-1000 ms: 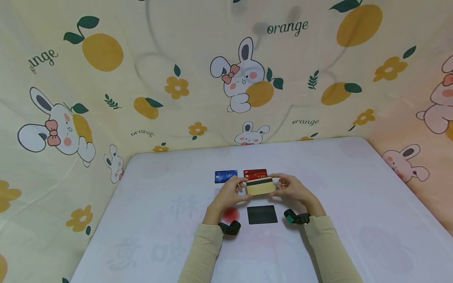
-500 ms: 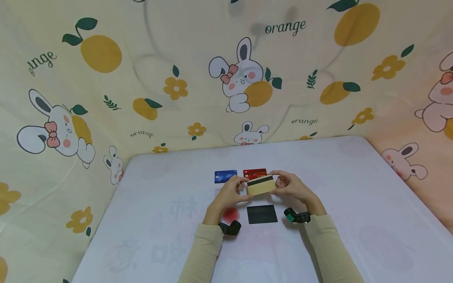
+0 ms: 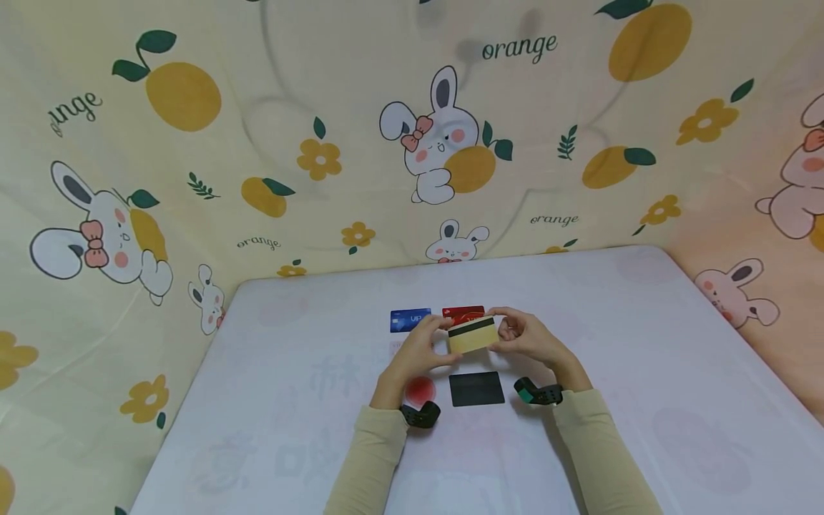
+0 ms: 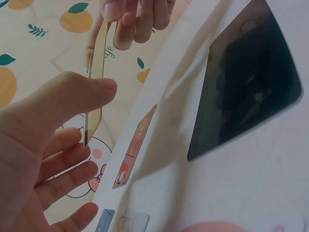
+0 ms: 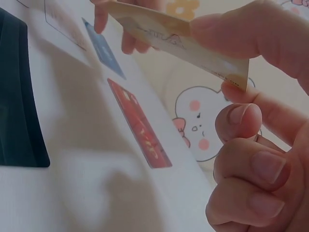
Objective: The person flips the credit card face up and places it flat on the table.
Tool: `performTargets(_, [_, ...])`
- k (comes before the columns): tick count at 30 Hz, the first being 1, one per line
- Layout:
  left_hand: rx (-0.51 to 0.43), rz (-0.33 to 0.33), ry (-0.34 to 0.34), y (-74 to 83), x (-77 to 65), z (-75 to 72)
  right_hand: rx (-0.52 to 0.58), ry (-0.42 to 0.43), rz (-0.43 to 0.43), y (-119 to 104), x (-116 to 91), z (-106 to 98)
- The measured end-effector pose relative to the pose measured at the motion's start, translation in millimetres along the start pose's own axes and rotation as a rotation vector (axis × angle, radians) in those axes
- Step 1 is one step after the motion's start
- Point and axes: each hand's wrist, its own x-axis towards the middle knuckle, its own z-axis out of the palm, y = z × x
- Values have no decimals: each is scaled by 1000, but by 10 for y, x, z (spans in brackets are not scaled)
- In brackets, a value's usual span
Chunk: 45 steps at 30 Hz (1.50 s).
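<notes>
Both hands hold a gold VIP card above the table, tilted, with its dark stripe toward the head camera. My left hand pinches its left end between thumb and fingers. The right hand pinches the other end; in the right wrist view its thumb and index finger grip the card's edges while the other fingers curl below. Behind the held card lies a red VIP card, partly covered. Beside that is a blue VIP card. Nearer the person lies a flat black rectangle.
A pale card lies near the blue one, mostly hidden by the left hand in the head view. A red round patch shows on the white table. A patterned cloth hangs behind the table.
The gold card has tilted, its right end rising slightly, and has shifted a little up and left. Both hands keep their hold; the cards on the table stay put.
</notes>
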Motion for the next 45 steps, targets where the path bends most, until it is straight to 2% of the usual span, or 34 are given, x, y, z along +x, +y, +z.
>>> performTargets(13, [43, 68, 41, 119, 12, 24, -37, -10, -39, -86, -2, 89])
performTargets(20, [25, 43, 28, 184, 15, 43, -54, -13, -63, -111, -10, 120])
performTargets(33, [18, 106, 20, 225, 25, 78, -48, -32, -82, -170, -18, 168])
performTargets(45, [28, 120, 30, 262, 15, 72, -49, -50, -67, -188, 3, 178])
